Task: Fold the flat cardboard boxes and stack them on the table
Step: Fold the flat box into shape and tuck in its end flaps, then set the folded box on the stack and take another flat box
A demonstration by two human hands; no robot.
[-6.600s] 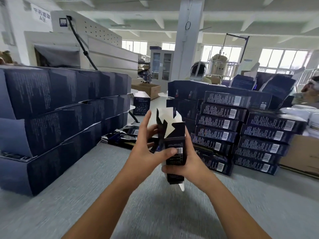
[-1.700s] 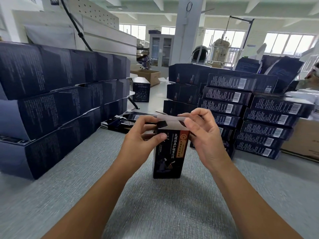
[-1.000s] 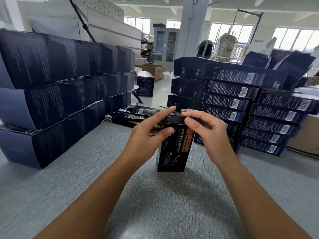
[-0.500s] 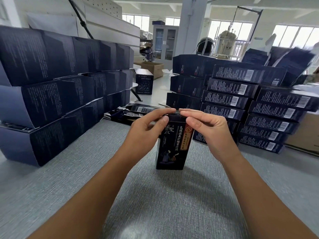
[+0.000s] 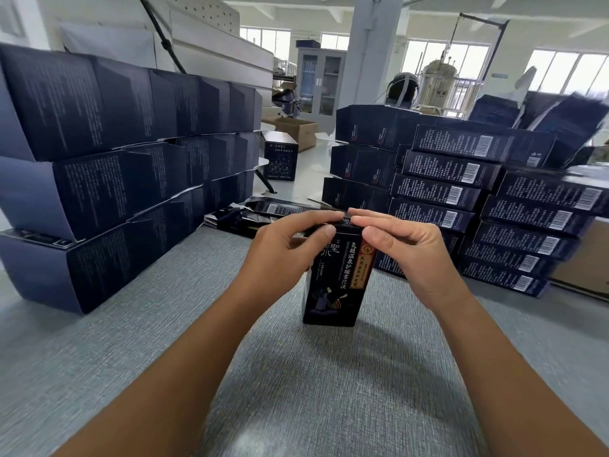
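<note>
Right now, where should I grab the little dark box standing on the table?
Grab the box around its middle from the near side, thumb on one side wall, fingers on the other. It stands tall and upright on the table, and the left hand and right hand pinch its top.

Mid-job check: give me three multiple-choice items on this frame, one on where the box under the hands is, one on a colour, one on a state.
1. The box being folded:
A) stands upright on the table
B) lies flat on its side
C) is held in the air

2. The table top is:
A) red
B) grey
C) yellow

3. The box's top flap is:
A) sticking straight up
B) torn off
C) folded down

Answers:
1. A, its base rests on the table.
2. B, the bare surface is grey.
3. C, the left hand and right hand pinch it down.
</note>
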